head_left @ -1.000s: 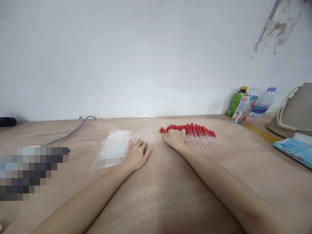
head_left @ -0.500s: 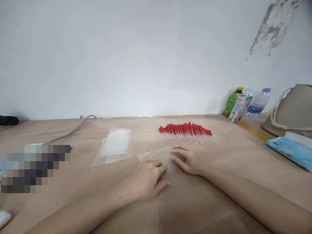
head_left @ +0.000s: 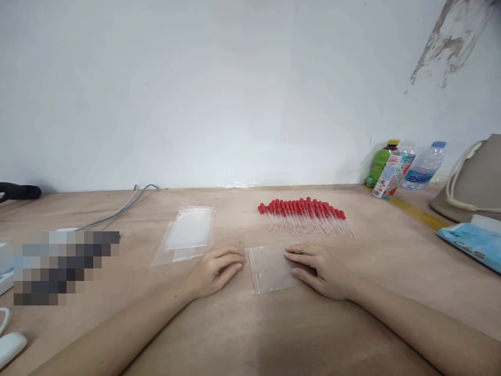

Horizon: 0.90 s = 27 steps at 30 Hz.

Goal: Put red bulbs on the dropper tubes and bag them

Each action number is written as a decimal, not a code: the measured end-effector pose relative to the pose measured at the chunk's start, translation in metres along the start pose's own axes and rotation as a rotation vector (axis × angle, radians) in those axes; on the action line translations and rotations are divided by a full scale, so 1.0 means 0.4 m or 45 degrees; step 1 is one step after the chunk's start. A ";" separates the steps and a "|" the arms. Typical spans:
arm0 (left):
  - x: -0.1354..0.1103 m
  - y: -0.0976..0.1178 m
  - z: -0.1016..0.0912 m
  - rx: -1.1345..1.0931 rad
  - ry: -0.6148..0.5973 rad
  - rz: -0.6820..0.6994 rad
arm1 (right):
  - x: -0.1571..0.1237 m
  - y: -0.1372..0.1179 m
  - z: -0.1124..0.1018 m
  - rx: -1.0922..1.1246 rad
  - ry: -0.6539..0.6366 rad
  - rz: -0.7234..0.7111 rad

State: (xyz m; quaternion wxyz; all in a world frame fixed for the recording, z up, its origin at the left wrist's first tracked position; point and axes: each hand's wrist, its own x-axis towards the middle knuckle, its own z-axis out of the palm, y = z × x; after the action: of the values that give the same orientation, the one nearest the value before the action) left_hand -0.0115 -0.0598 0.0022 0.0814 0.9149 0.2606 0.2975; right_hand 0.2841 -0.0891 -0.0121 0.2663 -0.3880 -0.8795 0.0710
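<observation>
A small clear zip bag (head_left: pixel 272 267) with a red strip along its left edge lies flat on the wooden table (head_left: pixel 250 334) between my hands. My left hand (head_left: pixel 217 269) rests on the table just left of the bag, fingers loosely curled and apart, fingertips near the bag's edge. My right hand (head_left: pixel 319 266) lies at the bag's right edge, fingers stretched out and touching it. Behind the bag is a row of glass droppers with red bulbs (head_left: pixel 305 214). A stack of clear zip bags (head_left: pixel 186 237) lies to the left.
Bottles (head_left: pixel 395 167) stand against the white wall at the back right, beside a beige bag (head_left: pixel 473 183) and a blue packet (head_left: pixel 472 240). A grey cable (head_left: pixel 117 211) runs along the left. A white object (head_left: pixel 10 350) sits at the near left edge.
One bag came off the stack to the table's middle. My right hand left the droppers and came to the bag's right edge; my left hand moved from the stack to the bag's left side.
</observation>
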 end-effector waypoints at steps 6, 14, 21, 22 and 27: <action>0.023 0.018 -0.007 -0.048 -0.350 0.069 | 0.000 0.003 0.004 -0.034 0.002 0.009; 0.061 0.039 -0.008 -0.006 -0.498 0.077 | -0.008 0.020 -0.002 -0.001 0.063 0.054; 0.073 0.048 0.026 0.072 -0.324 0.017 | -0.004 0.017 -0.012 0.044 -0.073 0.099; 0.073 0.051 0.027 0.097 -0.313 -0.014 | -0.002 0.017 -0.012 0.036 -0.097 0.099; 0.071 0.057 0.029 0.111 -0.288 -0.110 | 0.006 0.021 -0.016 0.030 -0.210 0.103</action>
State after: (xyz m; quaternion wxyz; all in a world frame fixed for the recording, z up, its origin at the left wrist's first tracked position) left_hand 0.0246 -0.0641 0.0139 0.0830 0.9332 0.3016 0.1771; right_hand 0.2917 -0.0822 -0.0085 0.1944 -0.4127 -0.8812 0.1237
